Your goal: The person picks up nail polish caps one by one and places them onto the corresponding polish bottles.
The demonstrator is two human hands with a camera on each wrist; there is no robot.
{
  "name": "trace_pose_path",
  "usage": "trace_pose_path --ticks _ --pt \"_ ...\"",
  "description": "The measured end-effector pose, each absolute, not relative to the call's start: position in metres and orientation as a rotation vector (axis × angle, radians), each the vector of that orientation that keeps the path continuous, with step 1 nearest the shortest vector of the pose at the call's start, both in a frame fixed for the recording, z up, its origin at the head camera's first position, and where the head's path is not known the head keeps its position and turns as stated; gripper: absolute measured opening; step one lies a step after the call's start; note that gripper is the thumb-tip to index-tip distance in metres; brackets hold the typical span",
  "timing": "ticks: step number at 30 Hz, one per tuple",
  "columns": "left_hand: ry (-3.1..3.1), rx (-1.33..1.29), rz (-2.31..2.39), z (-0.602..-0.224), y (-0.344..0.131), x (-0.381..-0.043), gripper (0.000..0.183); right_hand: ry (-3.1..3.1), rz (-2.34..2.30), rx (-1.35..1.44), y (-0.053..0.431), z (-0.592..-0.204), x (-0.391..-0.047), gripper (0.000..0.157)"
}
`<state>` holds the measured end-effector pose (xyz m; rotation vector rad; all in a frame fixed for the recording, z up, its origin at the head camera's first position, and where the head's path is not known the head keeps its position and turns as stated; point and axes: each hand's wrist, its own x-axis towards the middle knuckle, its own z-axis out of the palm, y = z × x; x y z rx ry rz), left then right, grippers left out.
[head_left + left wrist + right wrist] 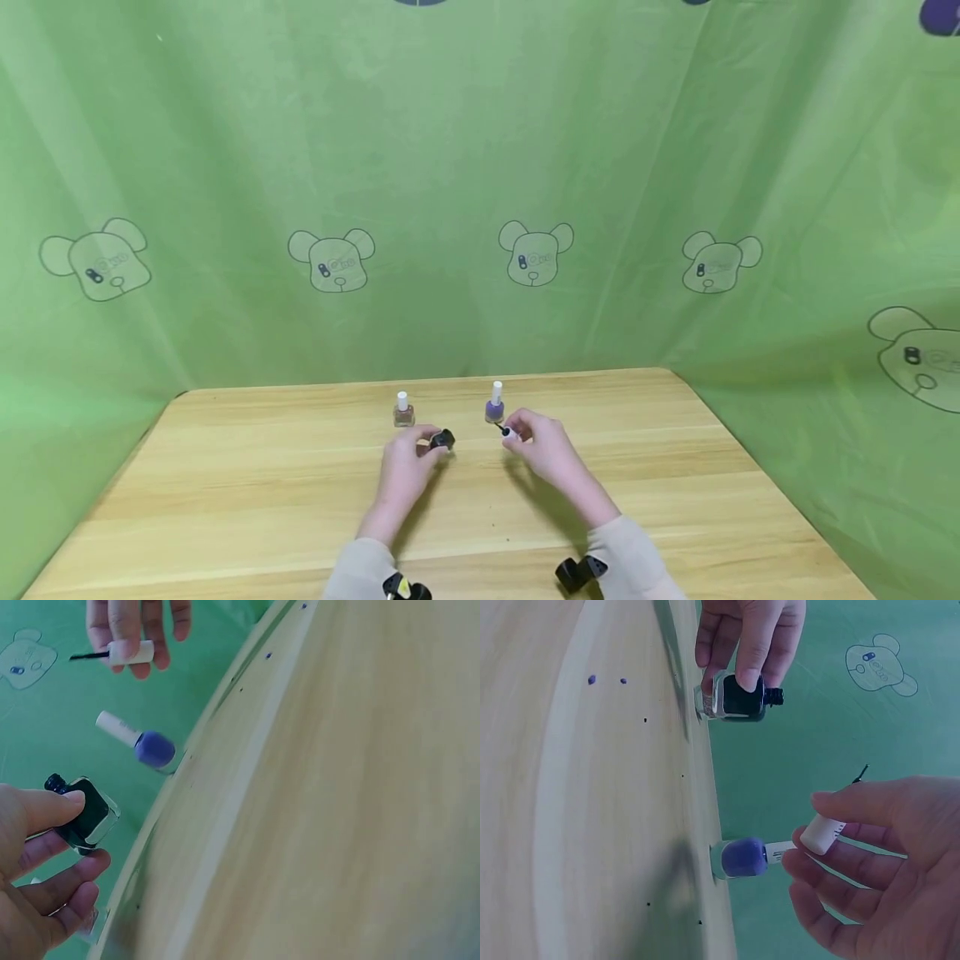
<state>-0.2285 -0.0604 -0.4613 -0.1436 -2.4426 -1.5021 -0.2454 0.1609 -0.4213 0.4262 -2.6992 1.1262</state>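
Observation:
My left hand (405, 467) pinches an uncapped bottle of black nail polish (91, 816) between thumb and fingers, its threaded neck bare. In my right hand (545, 447) is the white brush cap (823, 832), pinched by thumb and fingertips. Its dark brush (88, 656) points away from the palm. Just beyond the right hand, a capped bottle of purple nail polish (494, 410) stands upright on the table. Behind the left hand stands another capped bottle, a brownish-pink nail polish (403, 414).
The wooden table (285, 508) carries a few small dark and purple specks (592, 679). A green curtain (435, 317) printed with bear heads hangs behind the table and along both sides. Black wrist cameras (579, 573) sit at the sleeves.

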Motion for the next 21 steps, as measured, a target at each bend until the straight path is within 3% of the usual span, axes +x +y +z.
trace_pose_path --ticks 21 --pt "-2.543 -0.29 -1.352 -0.46 -0.04 -0.223 0.029 -2.753 0.853 0.487 0.158 -0.41 -0.233 0.013"
